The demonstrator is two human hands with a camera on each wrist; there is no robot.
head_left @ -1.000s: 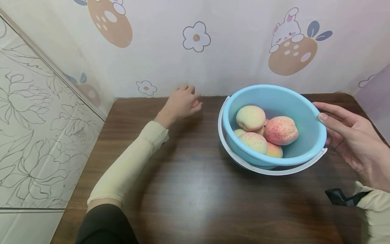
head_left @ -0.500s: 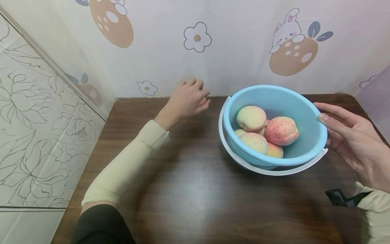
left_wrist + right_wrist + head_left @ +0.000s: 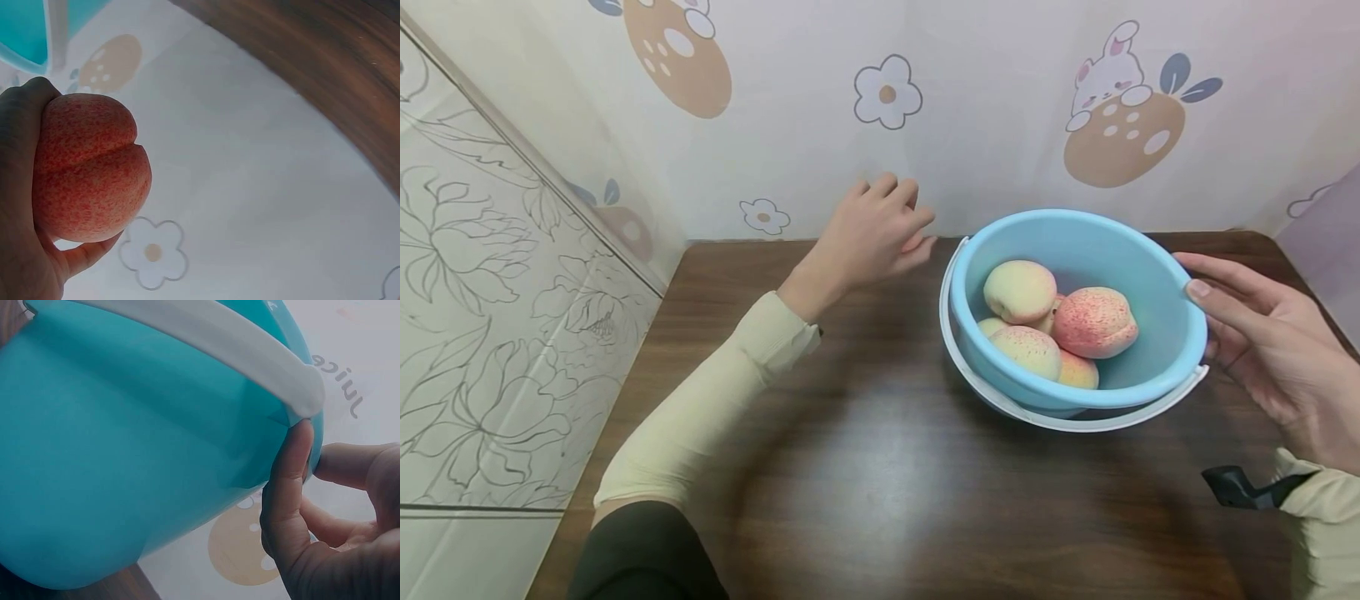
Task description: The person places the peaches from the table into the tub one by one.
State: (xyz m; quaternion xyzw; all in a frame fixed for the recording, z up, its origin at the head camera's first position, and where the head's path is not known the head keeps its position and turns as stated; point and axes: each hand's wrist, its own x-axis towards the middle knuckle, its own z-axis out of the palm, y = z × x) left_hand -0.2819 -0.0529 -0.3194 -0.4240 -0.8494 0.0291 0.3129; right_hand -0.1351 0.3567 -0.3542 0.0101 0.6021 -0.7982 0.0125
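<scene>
My left hand (image 3: 876,229) grips a red speckled peach (image 3: 90,169), which the back of the hand mostly hides in the head view. This hand is raised over the table's back edge, left of a light blue bucket (image 3: 1157,292). Inside the bucket lie several peaches, among them a pale yellow one (image 3: 1019,292) and a redder one (image 3: 1096,322). My right hand (image 3: 1273,342) pinches the bucket's right rim, seen close in the right wrist view. The bucket's white handle (image 3: 1060,422) hangs down along its near side.
A dark brown wooden table (image 3: 880,492) carries the bucket. Behind it rises a wall (image 3: 977,125) with flower, rabbit and fruit prints. White panels with line-drawn flowers (image 3: 482,392) stand along the left side.
My left hand has moved right and slightly up, toward the bucket, with the peach in it. My right hand and the bucket have stayed in place.
</scene>
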